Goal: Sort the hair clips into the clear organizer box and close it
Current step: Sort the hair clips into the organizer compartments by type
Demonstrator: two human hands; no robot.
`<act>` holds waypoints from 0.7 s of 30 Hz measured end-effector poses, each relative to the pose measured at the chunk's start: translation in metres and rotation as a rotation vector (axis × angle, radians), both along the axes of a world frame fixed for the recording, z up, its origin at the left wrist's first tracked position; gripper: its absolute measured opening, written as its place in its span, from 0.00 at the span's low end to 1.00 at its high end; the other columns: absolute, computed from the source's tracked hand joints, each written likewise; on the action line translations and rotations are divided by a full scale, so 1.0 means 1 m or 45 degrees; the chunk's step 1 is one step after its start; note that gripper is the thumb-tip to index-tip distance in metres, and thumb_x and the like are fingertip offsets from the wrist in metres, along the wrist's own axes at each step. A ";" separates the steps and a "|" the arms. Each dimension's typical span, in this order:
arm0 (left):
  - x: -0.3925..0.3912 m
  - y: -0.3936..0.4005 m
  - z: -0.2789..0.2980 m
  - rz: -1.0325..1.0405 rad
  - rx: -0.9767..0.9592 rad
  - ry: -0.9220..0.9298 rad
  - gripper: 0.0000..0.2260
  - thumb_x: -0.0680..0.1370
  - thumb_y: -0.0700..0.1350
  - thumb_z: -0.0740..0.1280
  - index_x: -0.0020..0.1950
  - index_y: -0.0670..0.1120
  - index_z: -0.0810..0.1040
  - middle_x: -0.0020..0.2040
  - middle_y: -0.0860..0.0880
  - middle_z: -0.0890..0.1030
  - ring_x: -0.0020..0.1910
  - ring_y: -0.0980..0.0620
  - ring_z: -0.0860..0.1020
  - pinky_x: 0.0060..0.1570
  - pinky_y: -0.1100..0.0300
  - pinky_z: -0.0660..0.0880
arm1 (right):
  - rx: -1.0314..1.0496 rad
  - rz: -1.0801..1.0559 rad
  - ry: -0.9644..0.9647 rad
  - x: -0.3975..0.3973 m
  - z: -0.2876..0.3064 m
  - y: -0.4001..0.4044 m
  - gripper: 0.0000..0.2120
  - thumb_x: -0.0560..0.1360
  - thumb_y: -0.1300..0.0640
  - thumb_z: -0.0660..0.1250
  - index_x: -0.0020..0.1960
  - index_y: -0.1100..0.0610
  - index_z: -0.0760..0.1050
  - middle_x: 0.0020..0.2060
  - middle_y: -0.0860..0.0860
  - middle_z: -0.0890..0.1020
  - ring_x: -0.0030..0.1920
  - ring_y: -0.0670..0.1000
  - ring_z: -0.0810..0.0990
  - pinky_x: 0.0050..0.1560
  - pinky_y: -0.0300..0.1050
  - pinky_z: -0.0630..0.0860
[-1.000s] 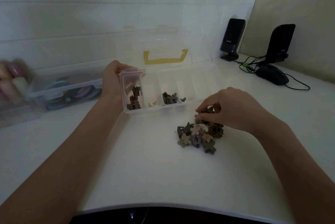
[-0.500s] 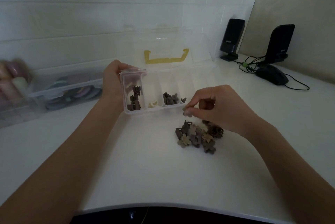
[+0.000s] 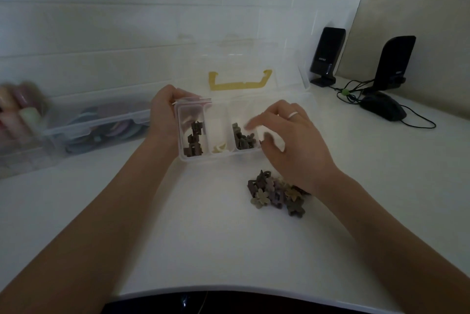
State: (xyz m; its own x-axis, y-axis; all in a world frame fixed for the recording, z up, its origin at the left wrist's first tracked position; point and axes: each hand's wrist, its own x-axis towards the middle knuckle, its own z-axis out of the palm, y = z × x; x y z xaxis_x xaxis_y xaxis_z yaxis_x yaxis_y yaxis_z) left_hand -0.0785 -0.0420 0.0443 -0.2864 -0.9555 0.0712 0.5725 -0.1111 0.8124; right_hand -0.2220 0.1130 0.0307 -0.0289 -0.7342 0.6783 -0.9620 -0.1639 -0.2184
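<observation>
Left hand (image 3: pixel 164 120) grips the clear organizer box (image 3: pixel 194 157)'s left end, lid up.
Right hand (image 3: pixel 292 144) hovers over the compartments, fingers blurred, grip unclear; loose flower hair clips (image 3: pixel 276 193) lie at its six o'clock.

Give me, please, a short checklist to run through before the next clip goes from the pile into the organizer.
1. Organizer box lid open: ok, lid stands up behind.
2. Box steadied: ok, left hand grips its left end.
3. Right hand free for the next pick: cannot tell, its fingers are blurred over the compartments.
4. Pile of clips within reach: ok, just beside the right wrist.
5. Room in compartments: ok, the visible ones are only partly filled.
6. Sorting finished: not ok, loose clips remain on the table.
</observation>
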 end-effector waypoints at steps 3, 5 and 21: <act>0.001 0.000 -0.001 -0.008 0.015 0.006 0.11 0.70 0.38 0.57 0.28 0.42 0.70 0.23 0.48 0.75 0.25 0.52 0.75 0.34 0.62 0.73 | 0.024 0.037 -0.006 -0.009 -0.001 0.003 0.18 0.66 0.71 0.60 0.41 0.51 0.81 0.46 0.48 0.74 0.43 0.47 0.67 0.41 0.41 0.64; 0.001 0.000 -0.001 -0.021 0.016 0.010 0.12 0.70 0.38 0.57 0.27 0.42 0.71 0.23 0.48 0.75 0.25 0.52 0.75 0.33 0.62 0.73 | 0.073 0.028 0.030 -0.011 -0.002 0.003 0.21 0.65 0.71 0.57 0.42 0.50 0.81 0.49 0.50 0.75 0.43 0.46 0.65 0.44 0.41 0.62; 0.000 -0.004 -0.003 -0.024 0.010 0.031 0.11 0.70 0.38 0.56 0.27 0.43 0.70 0.23 0.49 0.74 0.25 0.52 0.75 0.33 0.62 0.73 | 0.213 0.008 0.116 -0.010 -0.008 0.000 0.29 0.67 0.74 0.56 0.58 0.49 0.77 0.55 0.51 0.73 0.46 0.44 0.58 0.48 0.41 0.60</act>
State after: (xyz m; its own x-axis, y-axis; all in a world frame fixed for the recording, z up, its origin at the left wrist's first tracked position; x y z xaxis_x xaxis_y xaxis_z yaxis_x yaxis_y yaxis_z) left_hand -0.0785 -0.0464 0.0418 -0.3026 -0.9505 0.0709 0.5901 -0.1284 0.7971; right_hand -0.2317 0.1128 0.0224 0.0322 -0.8370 0.5462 -0.9781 -0.1388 -0.1550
